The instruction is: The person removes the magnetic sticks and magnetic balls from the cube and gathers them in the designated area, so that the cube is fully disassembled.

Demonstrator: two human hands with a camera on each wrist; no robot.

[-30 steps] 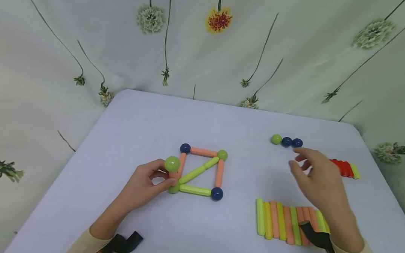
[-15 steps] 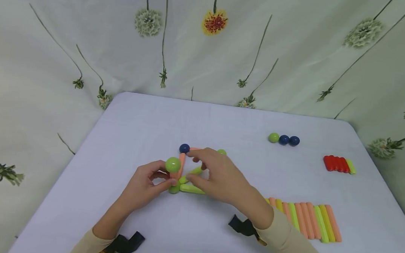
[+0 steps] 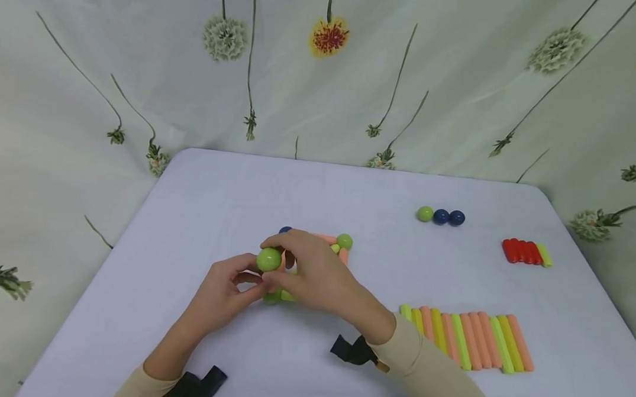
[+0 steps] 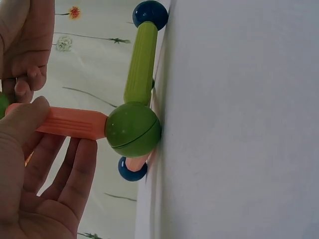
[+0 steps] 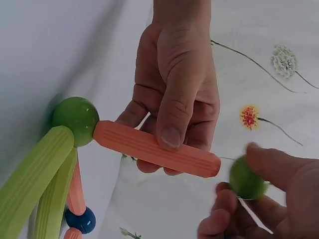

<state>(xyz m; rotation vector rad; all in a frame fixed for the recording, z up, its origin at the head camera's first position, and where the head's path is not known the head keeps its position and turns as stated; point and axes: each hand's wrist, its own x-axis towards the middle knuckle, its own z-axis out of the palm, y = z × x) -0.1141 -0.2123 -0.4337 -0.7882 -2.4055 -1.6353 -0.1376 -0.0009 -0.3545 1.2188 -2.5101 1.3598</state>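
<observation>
My left hand [image 3: 228,292] pinches an upright orange stick [image 5: 149,149] between thumb and fingers. The stick's lower end meets a green ball [image 4: 133,129], a corner of a flat frame of sticks and balls on the table. My right hand [image 3: 317,272] has its thumb and fingers round another green ball [image 3: 269,260] above the stick. In the right wrist view, a small gap shows between this ball and the stick's free end. Behind my right hand, much of the frame is hidden; a far green corner ball [image 3: 344,242] still shows.
A row of orange, yellow and green sticks [image 3: 466,341] lies at the right of the white table [image 3: 233,189]. Farther back are a loose green ball [image 3: 425,214] and two blue balls [image 3: 448,217]. Short red sticks [image 3: 522,252] with a green one lie at far right.
My right hand has come left from over the table's right side and taken hold of the upper green ball. My left hand keeps its grip on the orange stick.
</observation>
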